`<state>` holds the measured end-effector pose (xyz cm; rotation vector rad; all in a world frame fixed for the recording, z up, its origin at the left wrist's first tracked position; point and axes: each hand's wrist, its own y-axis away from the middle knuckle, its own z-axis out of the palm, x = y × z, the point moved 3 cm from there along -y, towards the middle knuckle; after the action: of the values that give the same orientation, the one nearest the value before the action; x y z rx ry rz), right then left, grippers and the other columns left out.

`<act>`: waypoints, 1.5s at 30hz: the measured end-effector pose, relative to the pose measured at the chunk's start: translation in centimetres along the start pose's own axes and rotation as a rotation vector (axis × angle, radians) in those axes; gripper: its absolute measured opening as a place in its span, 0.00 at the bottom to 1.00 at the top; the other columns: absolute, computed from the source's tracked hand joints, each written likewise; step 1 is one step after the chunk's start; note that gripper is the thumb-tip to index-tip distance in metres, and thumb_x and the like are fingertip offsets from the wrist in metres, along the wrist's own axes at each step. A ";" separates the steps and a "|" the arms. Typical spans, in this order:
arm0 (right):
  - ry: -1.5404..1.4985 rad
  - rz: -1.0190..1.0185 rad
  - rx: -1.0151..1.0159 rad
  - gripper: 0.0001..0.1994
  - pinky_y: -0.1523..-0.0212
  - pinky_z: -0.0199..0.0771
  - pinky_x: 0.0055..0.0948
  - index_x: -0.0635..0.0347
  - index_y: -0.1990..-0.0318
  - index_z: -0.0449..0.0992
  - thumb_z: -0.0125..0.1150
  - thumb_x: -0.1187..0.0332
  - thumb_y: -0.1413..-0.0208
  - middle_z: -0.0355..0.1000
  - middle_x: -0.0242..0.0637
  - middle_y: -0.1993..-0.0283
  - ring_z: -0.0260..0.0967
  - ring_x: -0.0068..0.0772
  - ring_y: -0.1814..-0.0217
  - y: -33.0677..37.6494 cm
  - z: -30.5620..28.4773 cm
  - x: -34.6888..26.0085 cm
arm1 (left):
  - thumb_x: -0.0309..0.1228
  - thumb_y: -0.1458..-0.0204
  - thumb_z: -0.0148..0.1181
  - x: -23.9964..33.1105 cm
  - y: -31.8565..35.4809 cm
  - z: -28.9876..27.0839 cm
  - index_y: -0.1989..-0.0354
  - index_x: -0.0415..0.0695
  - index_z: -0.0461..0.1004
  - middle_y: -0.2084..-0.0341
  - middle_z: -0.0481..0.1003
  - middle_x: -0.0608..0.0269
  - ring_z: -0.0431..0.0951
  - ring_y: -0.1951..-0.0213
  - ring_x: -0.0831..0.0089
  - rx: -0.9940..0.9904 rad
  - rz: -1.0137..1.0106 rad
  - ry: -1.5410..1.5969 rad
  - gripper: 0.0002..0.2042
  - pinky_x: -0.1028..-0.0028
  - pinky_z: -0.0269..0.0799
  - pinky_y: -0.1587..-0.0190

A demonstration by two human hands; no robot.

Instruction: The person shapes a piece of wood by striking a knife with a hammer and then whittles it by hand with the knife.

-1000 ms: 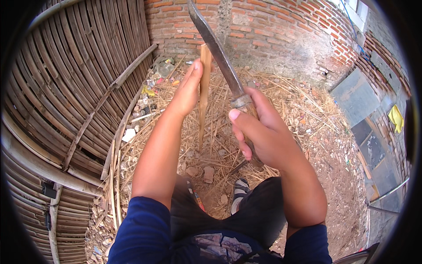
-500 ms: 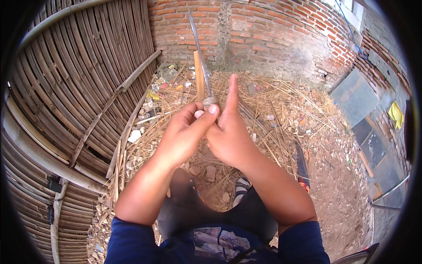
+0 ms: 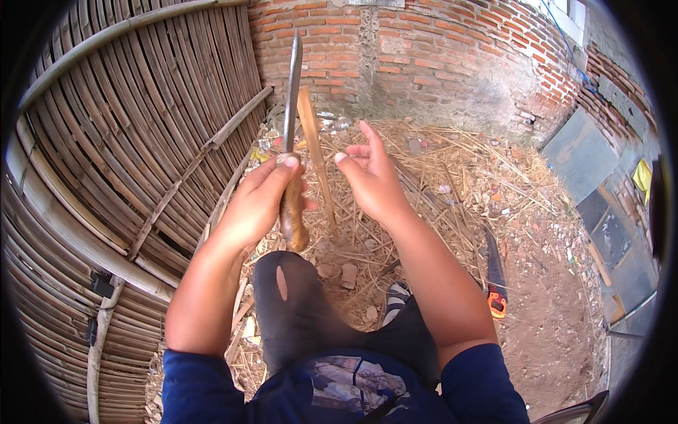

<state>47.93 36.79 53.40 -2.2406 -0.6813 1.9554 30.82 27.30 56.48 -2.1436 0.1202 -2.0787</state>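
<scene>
My left hand (image 3: 260,189) is closed around the top of the brown wooden handle of a long knife (image 3: 292,215). The narrow grey blade points up and away from me, and the handle's thick end hangs free over my left knee. To the right, my right hand (image 3: 376,182) is held in the air with its fingers apart and nothing in it. Between the hands, farther off, a pale split piece of wood (image 3: 315,138) slants upward from the littered ground.
A handsaw with an orange handle (image 3: 497,283) lies on the ground at right. A bamboo wall (image 3: 127,134) runs along the left, and a brick wall (image 3: 438,63) closes off the back. Straw and rubble (image 3: 438,162) cover the ground ahead. Grey panels (image 3: 583,150) lean at the far right.
My hands have come apart. The left has moved left with the knife, whose handle now shows; the right is off it, its thumb and fingers spread.
</scene>
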 end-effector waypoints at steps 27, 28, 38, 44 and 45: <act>0.314 -0.352 0.111 0.18 0.68 0.75 0.41 0.66 0.48 0.76 0.68 0.65 0.42 0.77 0.50 0.67 0.78 0.50 0.68 -4.9 7.5 3.4 | 0.47 0.31 0.46 0.4 1.8 -8.0 0.55 0.37 0.70 0.79 0.67 0.67 0.62 0.86 0.81 0.051 -0.036 -0.236 0.21 0.79 0.57 0.83; 0.307 -0.341 0.081 0.21 0.64 0.76 0.42 0.65 0.45 0.74 0.67 0.63 0.42 0.77 0.49 0.64 0.78 0.49 0.64 -4.8 7.4 3.4 | 0.48 0.32 0.46 0.3 1.8 -7.8 0.55 0.38 0.70 0.79 0.67 0.68 0.63 0.86 0.82 0.061 -0.054 -0.233 0.22 0.79 0.57 0.83; 0.224 -0.143 0.131 0.42 0.33 0.65 0.48 0.62 0.27 0.54 0.56 0.39 0.37 0.66 0.56 0.34 0.63 0.50 0.30 -5.1 -4.5 12.3 | 0.53 0.34 0.46 0.1 2.1 -7.0 0.55 0.38 0.70 0.81 0.64 0.69 0.60 0.88 0.82 0.174 -0.039 -0.361 0.25 0.80 0.53 0.86; 0.450 0.454 -0.069 0.36 0.37 0.70 0.46 0.60 0.37 0.71 0.58 0.38 0.40 0.67 0.53 0.35 0.65 0.49 0.32 -1.4 -19.3 27.2 | 0.53 0.35 0.48 -0.5 3.3 -9.4 0.53 0.40 0.67 0.82 0.61 0.70 0.58 0.88 0.84 0.238 -0.017 -0.251 0.24 0.81 0.50 0.90; 0.459 0.608 -0.156 0.35 0.41 0.74 0.43 0.59 0.38 0.72 0.58 0.38 0.40 0.71 0.51 0.39 0.69 0.48 0.36 -0.3 -20.1 29.1 | 0.53 0.36 0.48 -0.2 4.0 -9.9 0.52 0.40 0.66 0.82 0.61 0.70 0.58 0.88 0.84 0.265 -0.010 -0.233 0.24 0.81 0.49 0.90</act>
<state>69.51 52.65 30.34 -3.1134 -0.0968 1.4837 21.17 22.83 55.91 -2.2001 -0.1825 -1.7195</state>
